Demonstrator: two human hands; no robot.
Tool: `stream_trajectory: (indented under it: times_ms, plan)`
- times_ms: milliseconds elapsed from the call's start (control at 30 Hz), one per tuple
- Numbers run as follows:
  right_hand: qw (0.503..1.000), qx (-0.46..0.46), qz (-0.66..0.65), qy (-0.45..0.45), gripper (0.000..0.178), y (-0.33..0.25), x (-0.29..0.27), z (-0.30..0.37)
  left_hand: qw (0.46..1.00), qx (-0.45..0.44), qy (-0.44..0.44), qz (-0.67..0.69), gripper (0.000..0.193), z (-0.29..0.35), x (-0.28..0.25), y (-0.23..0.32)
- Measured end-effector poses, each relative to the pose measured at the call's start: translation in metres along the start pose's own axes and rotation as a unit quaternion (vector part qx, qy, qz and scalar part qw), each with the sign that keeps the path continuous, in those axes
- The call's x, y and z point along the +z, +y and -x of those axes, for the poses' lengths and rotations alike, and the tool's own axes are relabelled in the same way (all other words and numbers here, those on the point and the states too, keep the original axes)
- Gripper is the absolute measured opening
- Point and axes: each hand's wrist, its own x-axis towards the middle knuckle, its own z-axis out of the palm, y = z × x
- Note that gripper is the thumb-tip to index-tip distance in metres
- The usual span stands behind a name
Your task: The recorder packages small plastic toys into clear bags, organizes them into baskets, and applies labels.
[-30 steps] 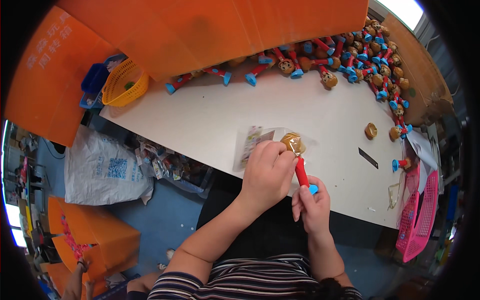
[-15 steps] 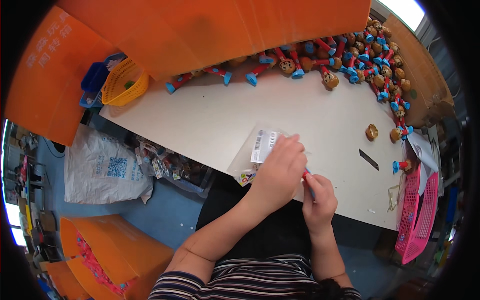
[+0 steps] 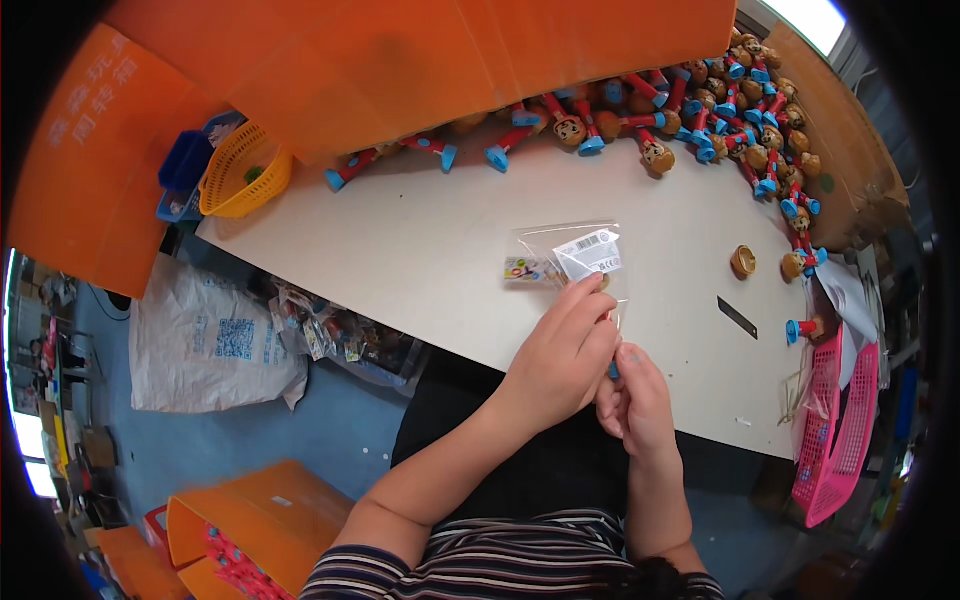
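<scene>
At the surface's (image 3: pixel 390 240) left end, a yellow basket (image 3: pixel 222 196) sits aside, presumably leaving room. Rightward, I have the left hand (image 3: pixel 565 362) with fingers clasping a clear bag (image 3: pixel 570 262), seemingly to steady it; the right hand (image 3: pixel 645 400) has fingers pinching a mostly hidden toy (image 3: pixel 613 370) by its blue end, probably for control. I count one bag, one toy between the hands, one brown shell (image 3: pixel 743 262); the heaped toys (image 3: pixel 765 135) defy counting.
</scene>
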Motion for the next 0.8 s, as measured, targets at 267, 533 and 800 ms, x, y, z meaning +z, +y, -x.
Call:
stream_trajectory:
  times_ms: [267,533,800]
  plan:
    - [0.796,-0.277,0.508,0.177,0.048,0.008,0.004,0.014,0.997,-0.072,-0.013,-0.031,0.014,0.011,0.001,-0.014]
    - [0.71,-0.462,0.498,0.183,0.039,0.016,0.007,-0.008,0.997,-0.043,0.069,-0.01,0.016,-0.004,0.005,-0.01]
    - [0.744,-0.583,0.293,0.147,0.033,-0.013,0.037,-0.006,0.975,0.186,0.121,-0.029,0.015,-0.052,-0.043,0.022]
